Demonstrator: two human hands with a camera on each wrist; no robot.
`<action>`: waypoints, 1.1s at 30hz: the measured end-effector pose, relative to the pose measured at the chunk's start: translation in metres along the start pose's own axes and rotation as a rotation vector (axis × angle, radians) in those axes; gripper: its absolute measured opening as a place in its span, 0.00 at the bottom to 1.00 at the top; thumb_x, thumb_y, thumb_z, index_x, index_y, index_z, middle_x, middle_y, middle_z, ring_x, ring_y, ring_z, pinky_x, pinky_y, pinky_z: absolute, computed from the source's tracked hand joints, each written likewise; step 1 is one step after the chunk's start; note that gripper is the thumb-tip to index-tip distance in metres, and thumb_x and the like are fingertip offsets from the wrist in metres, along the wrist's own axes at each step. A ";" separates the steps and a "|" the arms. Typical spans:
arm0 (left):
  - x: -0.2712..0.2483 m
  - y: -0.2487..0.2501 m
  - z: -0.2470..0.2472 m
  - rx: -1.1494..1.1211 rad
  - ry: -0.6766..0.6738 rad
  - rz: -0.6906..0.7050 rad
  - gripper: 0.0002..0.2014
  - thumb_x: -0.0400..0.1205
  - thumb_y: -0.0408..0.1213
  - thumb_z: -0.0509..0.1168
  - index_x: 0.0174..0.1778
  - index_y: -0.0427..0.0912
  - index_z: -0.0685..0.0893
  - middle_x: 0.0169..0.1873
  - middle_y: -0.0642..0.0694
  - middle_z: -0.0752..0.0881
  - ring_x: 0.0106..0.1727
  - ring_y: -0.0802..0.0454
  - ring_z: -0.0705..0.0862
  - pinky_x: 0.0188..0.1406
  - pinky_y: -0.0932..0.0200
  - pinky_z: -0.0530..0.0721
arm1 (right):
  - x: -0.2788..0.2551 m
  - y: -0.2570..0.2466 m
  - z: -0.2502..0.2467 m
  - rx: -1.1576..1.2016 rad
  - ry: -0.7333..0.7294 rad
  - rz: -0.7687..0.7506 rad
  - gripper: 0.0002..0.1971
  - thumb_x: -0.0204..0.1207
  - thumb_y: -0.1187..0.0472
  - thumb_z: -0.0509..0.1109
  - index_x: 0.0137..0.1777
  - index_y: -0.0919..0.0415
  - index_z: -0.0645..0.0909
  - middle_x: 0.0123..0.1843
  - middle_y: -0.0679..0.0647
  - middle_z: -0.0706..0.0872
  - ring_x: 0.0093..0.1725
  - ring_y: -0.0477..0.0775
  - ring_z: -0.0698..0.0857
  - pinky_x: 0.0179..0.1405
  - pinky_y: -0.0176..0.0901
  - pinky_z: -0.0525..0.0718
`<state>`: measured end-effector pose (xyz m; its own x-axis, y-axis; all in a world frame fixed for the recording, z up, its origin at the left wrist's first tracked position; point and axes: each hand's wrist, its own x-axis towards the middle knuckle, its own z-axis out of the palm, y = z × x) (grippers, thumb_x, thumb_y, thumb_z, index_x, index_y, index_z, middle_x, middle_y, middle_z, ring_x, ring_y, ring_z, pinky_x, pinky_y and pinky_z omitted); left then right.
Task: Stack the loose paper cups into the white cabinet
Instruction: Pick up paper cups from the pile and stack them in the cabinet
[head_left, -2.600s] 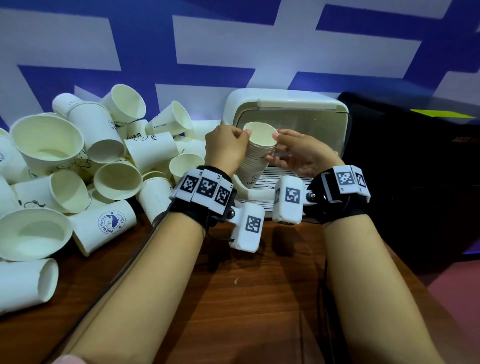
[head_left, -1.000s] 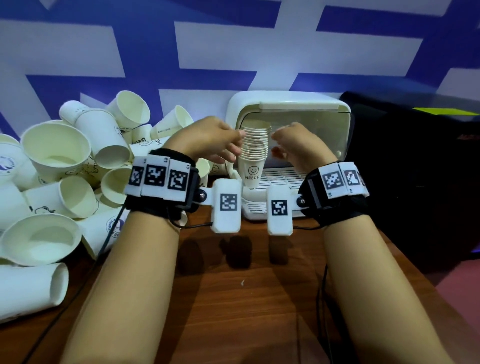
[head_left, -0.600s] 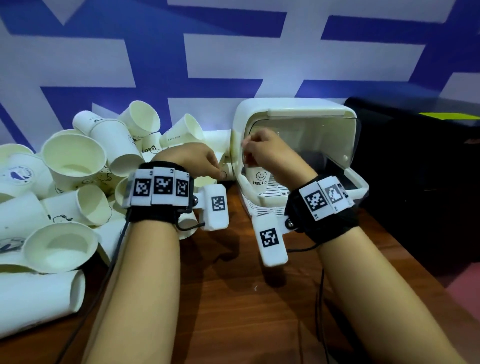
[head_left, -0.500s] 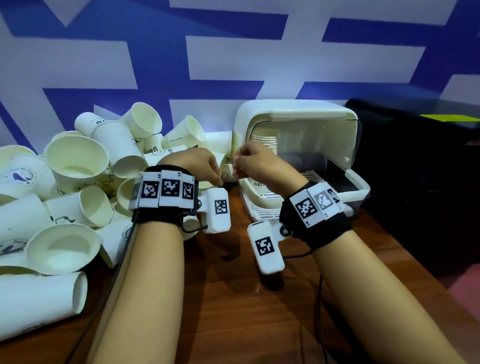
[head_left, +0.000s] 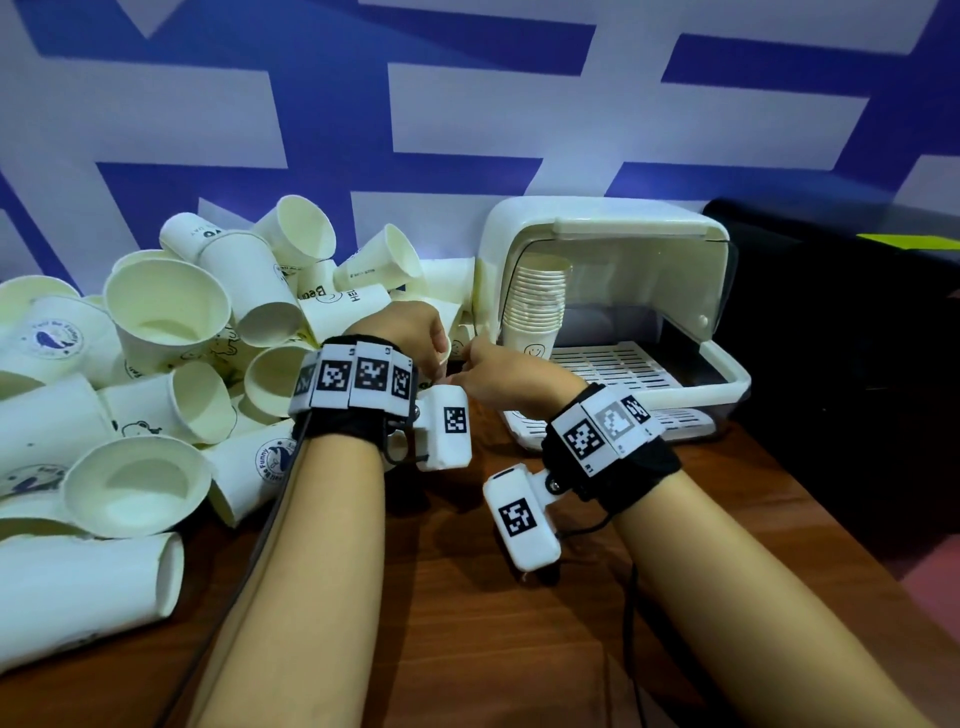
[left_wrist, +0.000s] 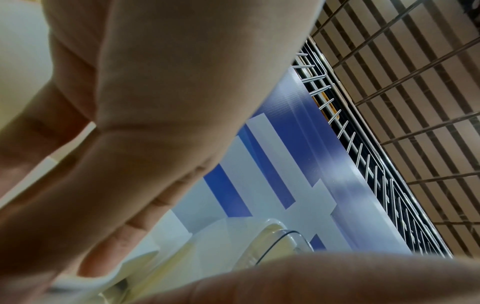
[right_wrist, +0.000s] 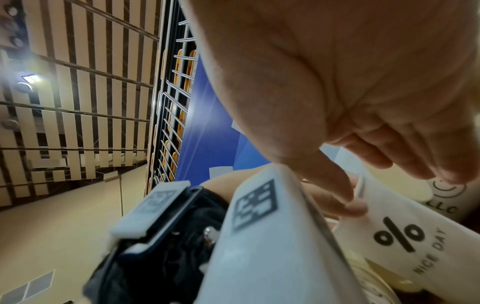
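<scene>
A tall stack of nested paper cups (head_left: 535, 306) stands upright on the left of the white cabinet (head_left: 597, 228), whose lid is raised. Both hands meet low in the gap between the cabinet and the cup pile. My left hand (head_left: 421, 338) curls round a loose white cup (left_wrist: 85, 286). The right wrist view shows a cup printed "% NICE DAY" (right_wrist: 405, 236). My right hand (head_left: 493, 369) pinches its rim between thumb and fingers, and a left finger touches its side. From the head view the fingertips are hidden.
A big heap of loose paper cups (head_left: 182, 338) covers the left of the wooden table (head_left: 467, 597). The cabinet's slatted tray (head_left: 613, 364) is bare to the right of the stack. A black box (head_left: 831, 338) stands at the right, against the blue-and-white wall.
Both hands carried the stack into the cabinet, set it at the left and let go. They then drew back left and down to a loose cup by the cabinet.
</scene>
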<state>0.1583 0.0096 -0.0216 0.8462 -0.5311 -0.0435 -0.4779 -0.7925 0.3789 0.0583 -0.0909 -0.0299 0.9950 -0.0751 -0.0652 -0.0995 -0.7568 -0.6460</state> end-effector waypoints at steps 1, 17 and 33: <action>0.000 -0.001 0.000 0.001 0.010 -0.001 0.13 0.71 0.30 0.76 0.40 0.51 0.81 0.50 0.47 0.88 0.55 0.49 0.85 0.60 0.51 0.84 | -0.001 0.000 0.000 0.007 -0.001 0.002 0.05 0.84 0.57 0.65 0.50 0.56 0.73 0.38 0.46 0.76 0.40 0.47 0.77 0.33 0.33 0.73; -0.016 0.002 -0.040 -0.474 0.291 0.056 0.15 0.76 0.26 0.67 0.38 0.55 0.82 0.55 0.42 0.84 0.52 0.45 0.83 0.50 0.52 0.83 | 0.010 0.003 -0.009 0.235 0.133 -0.021 0.18 0.79 0.54 0.72 0.63 0.60 0.71 0.53 0.53 0.83 0.50 0.50 0.83 0.37 0.36 0.80; -0.035 0.043 -0.037 -0.804 0.236 0.300 0.12 0.81 0.29 0.67 0.57 0.47 0.83 0.52 0.41 0.87 0.50 0.51 0.86 0.47 0.63 0.87 | -0.018 0.026 -0.099 0.561 0.487 -0.078 0.32 0.63 0.50 0.83 0.64 0.62 0.76 0.58 0.62 0.87 0.53 0.56 0.87 0.45 0.45 0.85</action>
<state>0.1170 0.0047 0.0303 0.7808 -0.5368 0.3197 -0.4522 -0.1323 0.8821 0.0380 -0.1739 0.0298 0.8742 -0.4124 0.2564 0.1154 -0.3365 -0.9346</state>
